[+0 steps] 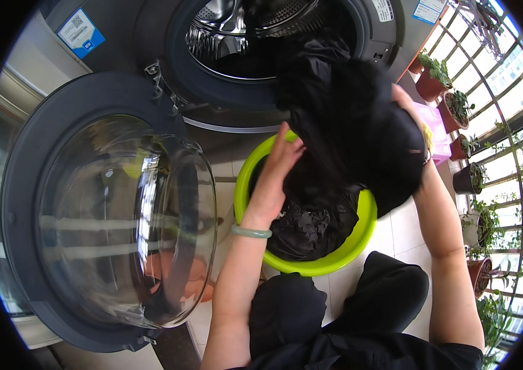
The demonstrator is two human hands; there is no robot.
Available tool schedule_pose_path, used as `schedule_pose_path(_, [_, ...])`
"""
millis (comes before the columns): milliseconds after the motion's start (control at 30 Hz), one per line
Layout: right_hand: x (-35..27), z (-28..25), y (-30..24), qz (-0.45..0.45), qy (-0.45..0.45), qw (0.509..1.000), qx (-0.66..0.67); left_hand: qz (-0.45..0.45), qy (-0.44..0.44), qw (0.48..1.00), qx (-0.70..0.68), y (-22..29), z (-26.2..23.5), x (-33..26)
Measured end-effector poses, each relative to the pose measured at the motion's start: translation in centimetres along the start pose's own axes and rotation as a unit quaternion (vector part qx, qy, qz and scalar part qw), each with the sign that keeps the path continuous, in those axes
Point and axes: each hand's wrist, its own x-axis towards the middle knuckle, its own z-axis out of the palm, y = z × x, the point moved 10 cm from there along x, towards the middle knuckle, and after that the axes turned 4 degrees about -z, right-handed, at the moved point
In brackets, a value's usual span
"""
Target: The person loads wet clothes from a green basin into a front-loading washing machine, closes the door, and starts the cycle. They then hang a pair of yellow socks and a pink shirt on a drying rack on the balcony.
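A bulky black garment (pixel 360 129), blurred in places, hangs from the washing machine's drum opening (pixel 230 74) out over a lime-green basin (pixel 306 266). My right hand (pixel 408 111) is closed on the garment's right side, the fingers partly hidden by the fabric. Beside its left edge, my left hand (pixel 275 172) reaches up over the basin with fingers stretched and apart; whether they touch the fabric I cannot tell. A pale green bangle (pixel 251 232) circles the left wrist. More black clothing (pixel 314 233) lies crumpled in the basin.
The machine's round glass door (pixel 113 228) stands swung out at the left. An orange-brown object (pixel 181 274) shows through and beside its glass. Potted plants (pixel 457 110) line the barred window at the right, near a pink container (pixel 437 132). My knees (pixel 289 308) are close to the basin.
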Motion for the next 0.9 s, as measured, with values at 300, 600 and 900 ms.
schedule_pose_path(300, [-3.7, -7.4, 1.9, -0.009, 0.129, 0.988, 0.090, 0.128, 0.260, 0.956, -0.054, 4.2, -3.2, -2.7])
schedule_pose_path(600, [-5.6, -3.0, 7.3, 0.080, -0.110, 0.974, -0.181, 0.303, 0.149, 0.916, 0.215, 8.4, 1.4, -6.3])
schedule_pose_path(900, [-1.9, -6.9, 9.2, 0.004, 0.008, 0.825, -0.565, 0.313, 0.180, 0.927, 0.102, 9.7, -1.2, -5.0])
